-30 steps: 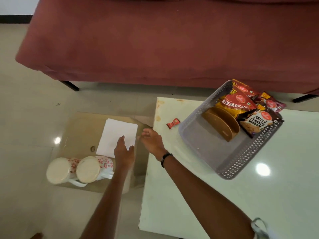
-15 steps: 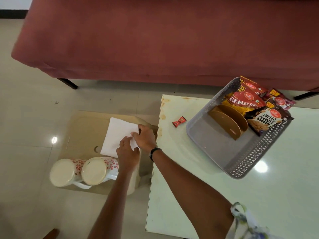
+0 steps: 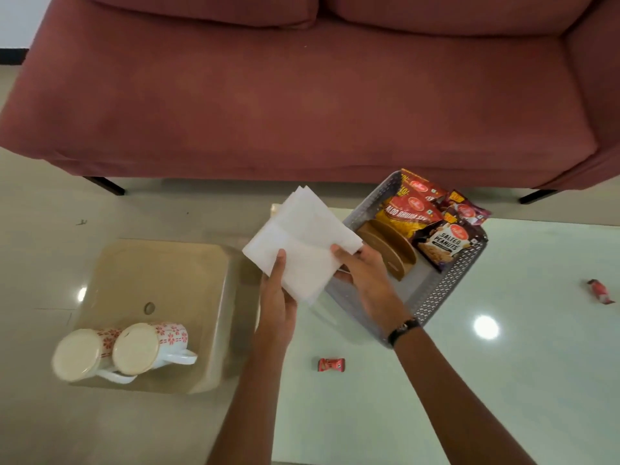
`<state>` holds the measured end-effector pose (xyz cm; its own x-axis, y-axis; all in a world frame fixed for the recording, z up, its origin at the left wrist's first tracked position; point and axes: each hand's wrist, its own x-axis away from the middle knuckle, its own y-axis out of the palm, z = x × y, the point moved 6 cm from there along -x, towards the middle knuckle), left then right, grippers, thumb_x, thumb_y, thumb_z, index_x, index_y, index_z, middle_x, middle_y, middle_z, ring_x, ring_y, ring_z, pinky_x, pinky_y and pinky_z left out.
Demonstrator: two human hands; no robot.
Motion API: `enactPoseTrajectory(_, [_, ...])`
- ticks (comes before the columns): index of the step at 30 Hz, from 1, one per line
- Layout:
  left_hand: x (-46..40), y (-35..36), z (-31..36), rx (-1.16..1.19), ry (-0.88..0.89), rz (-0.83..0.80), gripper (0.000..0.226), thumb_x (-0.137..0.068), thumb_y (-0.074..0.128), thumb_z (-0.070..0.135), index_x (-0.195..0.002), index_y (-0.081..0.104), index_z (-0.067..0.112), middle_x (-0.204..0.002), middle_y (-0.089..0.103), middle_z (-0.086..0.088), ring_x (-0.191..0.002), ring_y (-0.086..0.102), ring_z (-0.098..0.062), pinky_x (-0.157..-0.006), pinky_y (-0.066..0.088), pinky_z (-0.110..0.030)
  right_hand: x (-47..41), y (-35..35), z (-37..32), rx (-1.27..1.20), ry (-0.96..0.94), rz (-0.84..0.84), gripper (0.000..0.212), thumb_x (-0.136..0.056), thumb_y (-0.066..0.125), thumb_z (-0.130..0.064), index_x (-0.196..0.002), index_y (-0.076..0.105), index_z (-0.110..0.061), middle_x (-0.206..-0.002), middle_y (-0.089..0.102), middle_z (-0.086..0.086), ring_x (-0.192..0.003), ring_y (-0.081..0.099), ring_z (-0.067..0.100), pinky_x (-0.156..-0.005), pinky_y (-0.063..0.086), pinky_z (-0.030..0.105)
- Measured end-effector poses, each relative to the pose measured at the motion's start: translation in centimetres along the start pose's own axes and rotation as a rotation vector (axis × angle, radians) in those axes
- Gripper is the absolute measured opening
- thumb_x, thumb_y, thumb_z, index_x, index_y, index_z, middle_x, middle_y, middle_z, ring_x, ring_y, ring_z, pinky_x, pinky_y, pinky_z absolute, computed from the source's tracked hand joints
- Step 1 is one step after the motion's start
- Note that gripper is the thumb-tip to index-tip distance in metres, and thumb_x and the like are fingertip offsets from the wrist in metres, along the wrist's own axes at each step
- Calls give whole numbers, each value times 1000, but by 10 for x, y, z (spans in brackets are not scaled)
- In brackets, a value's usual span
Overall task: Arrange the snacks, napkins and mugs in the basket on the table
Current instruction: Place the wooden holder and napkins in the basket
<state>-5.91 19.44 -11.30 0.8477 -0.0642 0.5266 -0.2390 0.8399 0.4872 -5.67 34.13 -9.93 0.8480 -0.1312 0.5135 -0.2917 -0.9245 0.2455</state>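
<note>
Above the table's (image 3: 503,380) edge, both hands, left hand (image 3: 277,307) and right hand (image 3: 367,280), grip napkins (image 3: 302,243).

Home living room: maroon sofa (image 3: 302,95), low glass-topped table (image 3: 503,380), tiled floor (image 3: 40,250).

White paper napkin stack (image 3: 303,241) hides near-left corner of grey perforated plastic basket (image 3: 432,297) and fingers of both hands beneath. Rear snack packets' print partly covered. Sofa cut off by frame edges.
</note>
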Motion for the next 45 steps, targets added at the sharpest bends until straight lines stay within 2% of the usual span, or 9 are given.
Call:
enactPoseTrajectory(4, [8, 56, -25, -93, -62, -45, 52, -85, 61, 23, -133, 41, 25, -124, 60, -12, -110, 60, -29, -91, 51, -55, 12, -54, -15, -1, -5, 85, 26, -88, 63, -10, -109, 62, -24, -113, 68, -1, -106, 65, 19, -84, 58, 38])
enactPoseTrajectory(9, [10, 89, -58, -254, -179, 25, 38, -82, 66, 13, -114, 52, 28, -122, 61, -12, -112, 58, -33, -94, 49, -58, 19, -115, -39, 185, -35, 232, 34, -82, 71, -26, -115, 61, -23, -109, 67, -1, -103, 62, 22, -84, 56, 37])
enactPoseTrajectory(15, [18, 129, -87, -247, -260, 36, 38, -91, 51, 8, -128, 47, 10, -104, 63, -8, -95, 59, -22, -76, 52, -36, 56, -128, -63, 789, -641, 294, 30, -85, 66, -5, -113, 68, -13, -108, 71, -2, -96, 58, -4, -82, 50, 7])
enactPoseTrajectory(17, [22, 137, -94, -286, -268, 68, 36, -93, 49, 13, -128, 47, 11, -94, 62, -4, -91, 59, -19, -69, 50, -32, 67, -121, -51, 927, -771, 232, 33, -84, 65, -1, -115, 67, -12, -113, 71, 2, -97, 66, 4, -84, 53, 13])
enactPoseTrajectory(20, [24, 148, -106, -424, -289, 89, 34, -95, 47, 20, -127, 48, 12, -97, 62, -5, -93, 60, -20, -73, 51, -32, 70, -125, -32, 1004, -731, 231, 30, -90, 59, -9, -119, 63, -12, -117, 70, 3, -96, 71, 19, -73, 61, 32])
enactPoseTrajectory(24, [18, 149, -115, -807, -241, 160, 35, -93, 45, 20, -127, 50, 13, -121, 61, -11, -107, 58, -28, -94, 50, -43, 52, -139, -32, 932, -695, 246, 27, -90, 51, -10, -111, 67, -8, -111, 72, 6, -93, 71, 20, -70, 61, 36])
enactPoseTrajectory(32, [-9, 162, -92, -1029, 151, 316, 29, -79, 67, 9, -107, 63, 1, -105, 71, -11, -90, 69, -25, -61, 49, -20, -11, -149, -55, 1089, -709, 350, 23, -80, 63, 0, -102, 70, -4, -94, 73, 14, -88, 66, 29, -67, 58, 34])
enactPoseTrajectory(35, [-19, 159, -92, -1003, 165, 365, 25, -74, 72, 9, -97, 64, 0, -97, 73, -12, -82, 70, -24, -56, 51, -21, -27, -152, -55, 1168, -737, 395, 24, -72, 70, 6, -93, 74, -5, -84, 74, 14, -82, 68, 30, -58, 58, 31])
enactPoseTrajectory(45, [-32, 148, -100, -1052, 199, 449, 15, -69, 74, 5, -83, 68, 3, -82, 72, -10, -67, 63, -18, -50, 40, -17, -56, -144, -19, 1487, -835, 232, 13, -79, 71, -11, -92, 70, -14, -86, 71, 1, -88, 61, 24, -65, 54, 34])
